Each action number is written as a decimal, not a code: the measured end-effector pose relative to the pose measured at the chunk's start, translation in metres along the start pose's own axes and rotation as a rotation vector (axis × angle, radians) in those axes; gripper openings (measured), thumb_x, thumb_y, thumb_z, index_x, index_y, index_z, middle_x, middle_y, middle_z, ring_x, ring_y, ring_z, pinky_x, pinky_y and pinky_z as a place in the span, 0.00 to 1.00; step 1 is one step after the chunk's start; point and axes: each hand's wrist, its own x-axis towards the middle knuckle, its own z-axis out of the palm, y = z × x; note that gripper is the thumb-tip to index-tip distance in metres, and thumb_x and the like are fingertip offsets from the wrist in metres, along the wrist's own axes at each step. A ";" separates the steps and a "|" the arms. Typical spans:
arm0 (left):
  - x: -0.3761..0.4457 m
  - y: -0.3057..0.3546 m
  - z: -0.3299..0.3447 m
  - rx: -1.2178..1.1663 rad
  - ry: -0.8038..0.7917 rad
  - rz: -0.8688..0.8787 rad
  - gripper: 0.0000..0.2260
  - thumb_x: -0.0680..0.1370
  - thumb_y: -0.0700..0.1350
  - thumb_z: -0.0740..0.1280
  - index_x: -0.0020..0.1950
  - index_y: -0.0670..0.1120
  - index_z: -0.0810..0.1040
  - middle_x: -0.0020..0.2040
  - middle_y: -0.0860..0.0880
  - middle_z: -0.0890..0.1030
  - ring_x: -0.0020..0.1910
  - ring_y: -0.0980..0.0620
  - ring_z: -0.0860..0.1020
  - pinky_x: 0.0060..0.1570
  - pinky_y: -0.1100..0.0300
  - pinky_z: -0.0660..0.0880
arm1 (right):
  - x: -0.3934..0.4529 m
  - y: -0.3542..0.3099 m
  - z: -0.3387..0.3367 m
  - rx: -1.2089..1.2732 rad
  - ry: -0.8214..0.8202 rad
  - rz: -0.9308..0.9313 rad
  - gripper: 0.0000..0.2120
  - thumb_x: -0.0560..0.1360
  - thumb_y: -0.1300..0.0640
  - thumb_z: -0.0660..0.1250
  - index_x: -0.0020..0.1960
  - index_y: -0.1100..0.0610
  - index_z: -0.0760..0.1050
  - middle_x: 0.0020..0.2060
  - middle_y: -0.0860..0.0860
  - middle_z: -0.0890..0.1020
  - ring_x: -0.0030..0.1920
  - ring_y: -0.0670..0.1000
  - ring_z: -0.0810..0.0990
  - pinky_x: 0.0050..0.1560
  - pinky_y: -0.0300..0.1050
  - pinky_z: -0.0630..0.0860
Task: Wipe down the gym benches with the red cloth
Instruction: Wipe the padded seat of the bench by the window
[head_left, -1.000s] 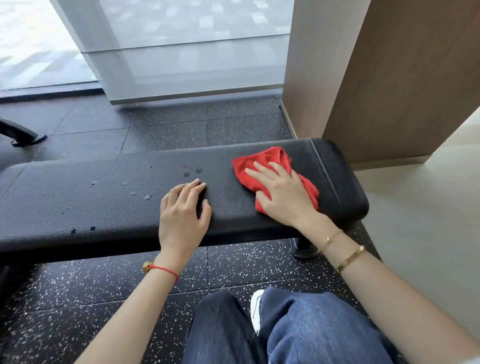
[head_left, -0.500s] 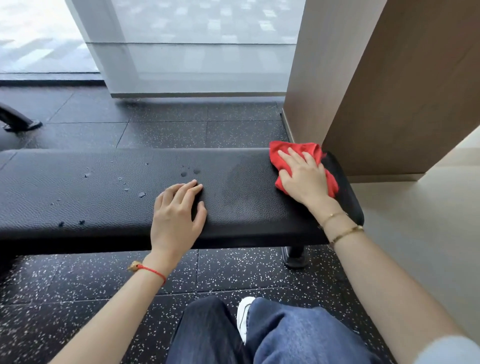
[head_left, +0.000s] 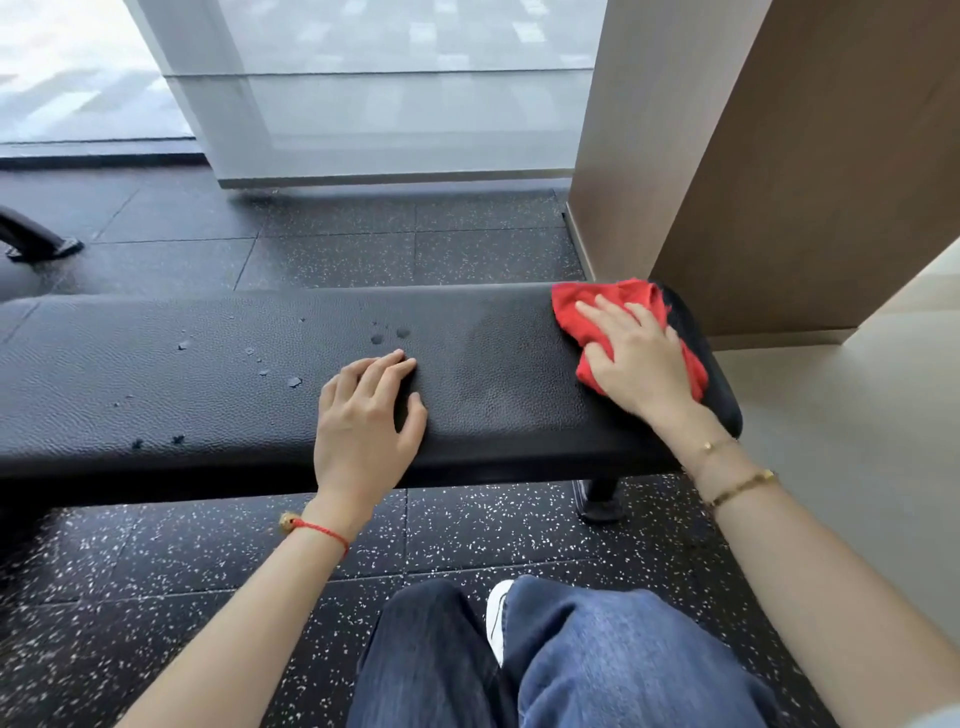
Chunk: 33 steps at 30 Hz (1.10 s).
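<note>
A long black padded gym bench (head_left: 218, 384) runs across the view in front of me. My right hand (head_left: 641, 358) lies flat on the red cloth (head_left: 582, 306), pressing it onto the bench's right end. My left hand (head_left: 363, 421) rests palm down on the bench's near edge at the middle, fingers spread and holding nothing. Several water drops (head_left: 389, 335) dot the pad to the left of the cloth, and a faint damp patch shows between my hands.
A brown wall column (head_left: 779, 156) stands right behind the bench's right end. Frosted glass panels (head_left: 389, 104) line the far side. The bench's leg (head_left: 602, 499) stands on speckled black rubber floor. My knees in jeans (head_left: 571, 660) are near the bottom. A black metal foot (head_left: 36, 244) is far left.
My right hand has slid the red cloth rightward along the pad to the bench's end. My left hand has stayed in place.
</note>
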 end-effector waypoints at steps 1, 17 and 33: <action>0.000 0.000 0.000 0.002 0.002 -0.003 0.17 0.79 0.51 0.61 0.65 0.48 0.78 0.66 0.53 0.79 0.65 0.48 0.73 0.67 0.51 0.67 | 0.011 -0.008 0.002 0.001 -0.011 0.026 0.25 0.77 0.49 0.58 0.74 0.42 0.63 0.75 0.43 0.63 0.75 0.53 0.60 0.72 0.57 0.58; 0.000 0.003 -0.004 -0.041 -0.038 -0.021 0.18 0.79 0.51 0.61 0.66 0.47 0.78 0.67 0.51 0.78 0.66 0.47 0.73 0.68 0.49 0.66 | -0.019 -0.005 0.004 0.026 0.027 -0.084 0.25 0.75 0.48 0.58 0.72 0.40 0.66 0.74 0.42 0.67 0.74 0.51 0.62 0.71 0.55 0.61; 0.017 0.044 0.003 -0.119 0.009 -0.086 0.14 0.76 0.46 0.66 0.60 0.47 0.81 0.60 0.50 0.81 0.62 0.45 0.75 0.63 0.48 0.68 | -0.047 0.005 -0.002 0.050 0.023 -0.161 0.24 0.76 0.49 0.60 0.73 0.40 0.65 0.73 0.41 0.67 0.74 0.50 0.62 0.71 0.52 0.59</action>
